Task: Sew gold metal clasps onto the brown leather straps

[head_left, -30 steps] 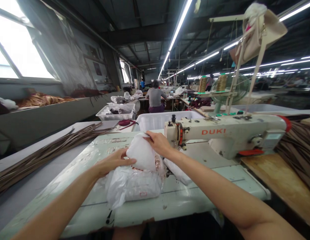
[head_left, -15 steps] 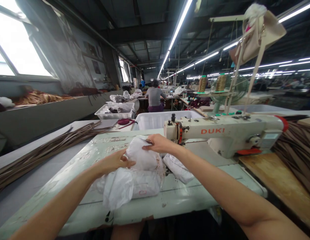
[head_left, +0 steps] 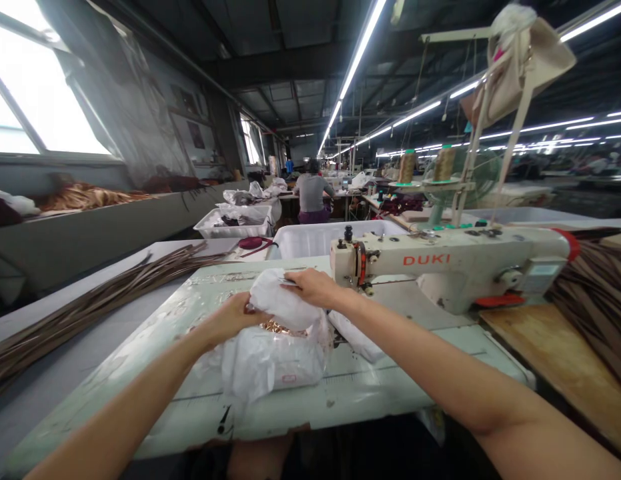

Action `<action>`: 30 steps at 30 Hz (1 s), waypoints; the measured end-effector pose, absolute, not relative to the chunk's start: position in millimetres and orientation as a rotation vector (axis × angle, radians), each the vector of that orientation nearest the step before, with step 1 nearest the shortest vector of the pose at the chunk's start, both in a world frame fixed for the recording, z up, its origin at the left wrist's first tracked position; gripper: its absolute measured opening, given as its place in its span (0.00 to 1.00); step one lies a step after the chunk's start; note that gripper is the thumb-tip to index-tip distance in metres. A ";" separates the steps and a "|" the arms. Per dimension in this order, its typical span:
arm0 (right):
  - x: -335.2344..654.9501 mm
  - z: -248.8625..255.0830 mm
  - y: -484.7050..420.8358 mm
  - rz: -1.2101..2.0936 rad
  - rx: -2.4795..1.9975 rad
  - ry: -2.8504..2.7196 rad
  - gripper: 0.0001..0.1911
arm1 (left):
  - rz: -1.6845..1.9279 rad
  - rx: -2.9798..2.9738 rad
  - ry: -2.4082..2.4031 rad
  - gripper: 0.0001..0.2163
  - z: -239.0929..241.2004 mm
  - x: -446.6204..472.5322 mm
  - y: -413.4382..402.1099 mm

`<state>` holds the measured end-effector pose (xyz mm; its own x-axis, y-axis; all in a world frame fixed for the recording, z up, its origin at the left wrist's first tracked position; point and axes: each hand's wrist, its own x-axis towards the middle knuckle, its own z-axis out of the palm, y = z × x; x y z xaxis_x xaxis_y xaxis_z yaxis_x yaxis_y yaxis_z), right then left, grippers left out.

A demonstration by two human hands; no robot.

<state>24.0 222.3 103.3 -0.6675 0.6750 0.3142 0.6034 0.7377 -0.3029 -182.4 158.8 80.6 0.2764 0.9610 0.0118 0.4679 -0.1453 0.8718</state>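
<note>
A crumpled white plastic bag [head_left: 275,353] lies on the pale green sewing table [head_left: 370,393] in front of me. My left hand [head_left: 230,319] grips the bag's left side, fingers closed on the plastic. My right hand [head_left: 313,287] pinches the bag's upper flap [head_left: 283,303] from the right. Between the two hands the bag is parted and small golden-brown pieces [head_left: 277,327] show inside. A second small white bag [head_left: 355,337] lies just right of it, under my right forearm.
A white DUKI sewing machine [head_left: 455,263] stands right of my hands, with thread cones [head_left: 443,163] behind. Bundles of brown strips [head_left: 90,307] lie at left and far right [head_left: 595,293]. White bins [head_left: 330,237] stand behind the table. A seated person [head_left: 311,197] works farther back.
My left hand has closed on the bag's edge and my right hand has pulled the flap over, so the bag has opened and the golden pieces inside now show.
</note>
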 end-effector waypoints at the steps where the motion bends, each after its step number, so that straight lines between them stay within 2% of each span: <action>1: 24.9 101.3 223.2 0.244 -0.999 -2.552 0.18 | 0.794 1.786 1.373 0.22 79.7 -183.7 160.4; 5: 32.6 98.5 227.0 0.342 -0.980 -2.658 0.26 | 0.817 1.974 1.574 0.21 82.0 -187.9 163.7; 8: 37.4 100.0 227.1 0.314 -1.094 -2.702 0.19 | 0.713 2.059 1.722 0.20 87.8 -187.6 161.1; 11: 38.9 102.1 225.7 0.374 -1.031 -2.645 0.15 | 0.578 1.916 1.575 0.20 92.3 -186.7 156.0; 14: 36.5 100.6 223.5 0.406 -0.990 -2.661 0.18 | 0.609 1.747 1.330 0.22 91.5 -187.2 152.4; 20: 34.2 86.1 221.0 0.191 -1.093 -2.594 0.25 | 0.840 1.461 1.369 0.19 85.6 -191.6 150.7; 24: 45.5 81.8 228.1 0.524 -0.979 -2.712 0.25 | 0.944 1.380 1.387 0.19 83.4 -194.9 151.8; 27: 51.1 80.7 230.2 0.689 -0.970 -2.642 0.16 | 0.975 1.274 1.463 0.19 79.9 -197.2 154.0; 30: 50.4 78.4 228.4 0.676 -1.055 -2.516 0.09 | 0.922 1.220 1.524 0.20 76.7 -198.8 154.9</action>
<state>50.4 228.4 78.4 -0.6715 0.7319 0.1154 0.5755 0.6134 -0.5409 -198.8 154.9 76.7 -0.0582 0.9755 -0.2120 0.2644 0.2198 0.9390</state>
